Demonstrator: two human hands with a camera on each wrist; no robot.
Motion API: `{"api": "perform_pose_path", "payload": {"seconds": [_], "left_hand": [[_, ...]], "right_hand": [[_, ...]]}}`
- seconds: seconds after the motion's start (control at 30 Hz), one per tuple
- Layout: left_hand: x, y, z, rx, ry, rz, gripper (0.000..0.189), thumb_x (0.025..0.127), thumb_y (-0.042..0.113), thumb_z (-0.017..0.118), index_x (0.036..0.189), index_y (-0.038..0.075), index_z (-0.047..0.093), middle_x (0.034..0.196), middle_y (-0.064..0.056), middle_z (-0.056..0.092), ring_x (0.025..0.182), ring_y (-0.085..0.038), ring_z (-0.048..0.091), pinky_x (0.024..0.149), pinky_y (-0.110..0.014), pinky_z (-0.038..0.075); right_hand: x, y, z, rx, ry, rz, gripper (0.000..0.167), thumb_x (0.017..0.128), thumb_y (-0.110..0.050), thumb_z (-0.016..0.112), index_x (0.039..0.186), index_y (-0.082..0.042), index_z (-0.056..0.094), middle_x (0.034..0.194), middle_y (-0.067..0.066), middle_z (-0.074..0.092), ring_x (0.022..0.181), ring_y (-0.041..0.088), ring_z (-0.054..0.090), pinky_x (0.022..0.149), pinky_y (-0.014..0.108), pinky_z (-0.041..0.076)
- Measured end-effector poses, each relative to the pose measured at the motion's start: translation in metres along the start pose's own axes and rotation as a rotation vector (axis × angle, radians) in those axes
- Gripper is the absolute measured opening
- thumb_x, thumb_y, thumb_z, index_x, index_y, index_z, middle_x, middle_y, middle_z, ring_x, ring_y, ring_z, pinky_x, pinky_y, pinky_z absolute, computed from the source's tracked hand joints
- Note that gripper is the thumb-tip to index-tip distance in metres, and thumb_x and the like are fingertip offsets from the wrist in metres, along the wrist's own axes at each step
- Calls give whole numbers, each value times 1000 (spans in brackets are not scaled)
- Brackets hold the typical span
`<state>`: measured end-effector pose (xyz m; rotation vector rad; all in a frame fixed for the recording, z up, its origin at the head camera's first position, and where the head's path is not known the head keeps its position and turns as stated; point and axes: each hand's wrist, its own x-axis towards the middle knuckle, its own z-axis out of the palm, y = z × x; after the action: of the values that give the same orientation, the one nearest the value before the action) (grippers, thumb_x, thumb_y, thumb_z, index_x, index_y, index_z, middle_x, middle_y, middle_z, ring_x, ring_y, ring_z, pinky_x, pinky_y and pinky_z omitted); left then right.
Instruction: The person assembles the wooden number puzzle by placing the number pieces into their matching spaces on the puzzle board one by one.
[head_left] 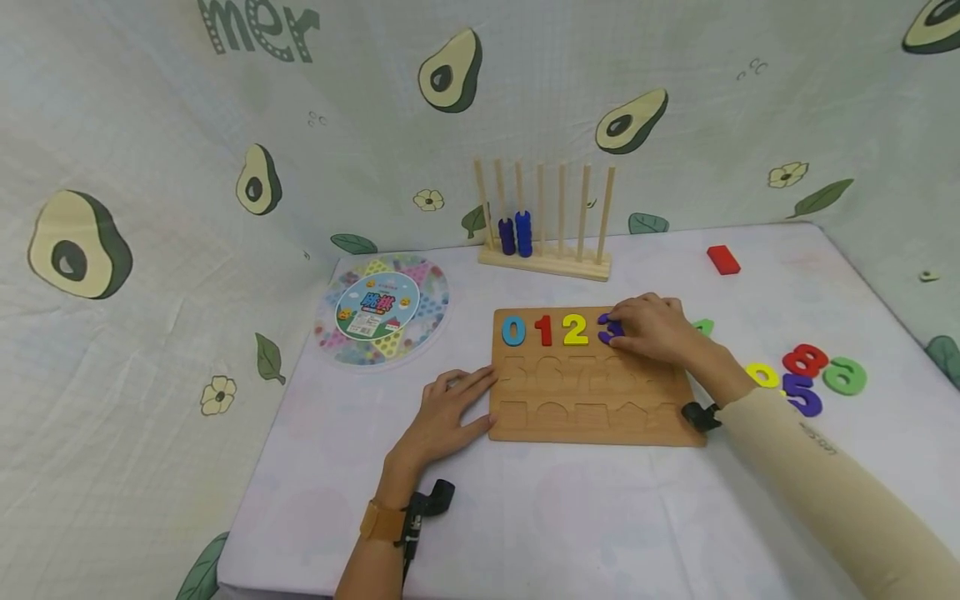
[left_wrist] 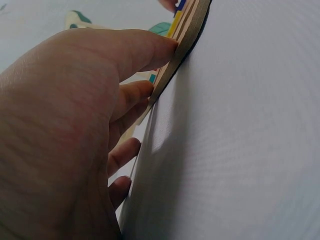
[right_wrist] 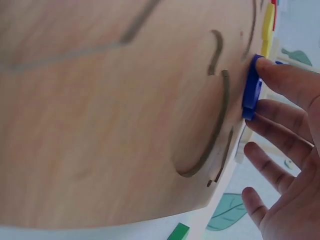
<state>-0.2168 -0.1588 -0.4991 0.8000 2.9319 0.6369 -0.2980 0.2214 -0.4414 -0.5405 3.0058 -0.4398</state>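
Left hand (left_wrist: 65,115) touches board (left_wrist: 175,62); only head shows eight (head_left: 805,361).

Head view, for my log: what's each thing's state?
Number board: visible lower slots unfilled
0, 1, 2: in top row
3: pinched by right hand
Left hand: touching board
Peg stand: upright, holding beads
Loose numbers: off board
Red block: lying flat
Round pack: lying flat

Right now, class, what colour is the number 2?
The 2 is yellow, clearest in the head view.
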Motion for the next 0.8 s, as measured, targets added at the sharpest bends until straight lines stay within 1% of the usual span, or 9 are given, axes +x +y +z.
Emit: {"api": "perform_pose_path", "payload": {"seconds": [0.1,0.3,0.43,0.53,0.6,0.73,0.8], "left_hand": [[1,1,-1,0,-3,2,65,96,55,55,155,32,40,160,16,32,136,-21,31,103,-48,26],[1,1,-2,14,-21,-15,66,95,58,54,155,34,38,160,19,30,137,-19,30,103,-47,26],[2,2,0,0,-8,10,65,95,56,55,154,32,41,159,17,32,136,-20,32,102,-48,27],[1,2,2,-1,1,28,65,96,57,55,154,31,42,159,16,33,135,-21,33,101,-48,28],[-1,1,2,0,-3,28,66,96,58,54,154,32,41,160,16,32,136,-21,32,101,-48,28],[-2,1,-1,-18,5,28,66,96,56,55,154,30,42,160,15,32,136,-22,32,102,-49,27],[-2,1,-4,-23,6,30,65,96,56,56,154,29,42,160,15,32,136,-22,32,102,-49,26]], "right_hand": [[-1,1,1,-2,-4,1,46,91,-32,75,128,-5,67,136,18,59,128,41,42,95,61,26],[0,3,3,2,-18,-5,48,93,-34,72,131,-6,66,139,17,57,131,41,38,96,62,25],[-7,8,3,10,-14,0,55,93,-37,71,137,-5,60,142,18,54,134,42,35,98,64,24],[-12,8,1,11,-14,-4,59,95,-38,69,141,-4,55,145,19,51,136,42,34,100,64,24],[-17,6,-2,4,-7,-9,57,95,-36,68,142,-5,55,145,19,51,136,42,34,100,63,24],[-29,3,-12,6,27,-26,48,95,-28,68,136,-4,60,141,18,56,135,42,35,99,63,26],[-37,4,-15,11,38,-16,44,96,-26,68,133,-4,62,138,18,58,134,42,36,99,62,26]]}}
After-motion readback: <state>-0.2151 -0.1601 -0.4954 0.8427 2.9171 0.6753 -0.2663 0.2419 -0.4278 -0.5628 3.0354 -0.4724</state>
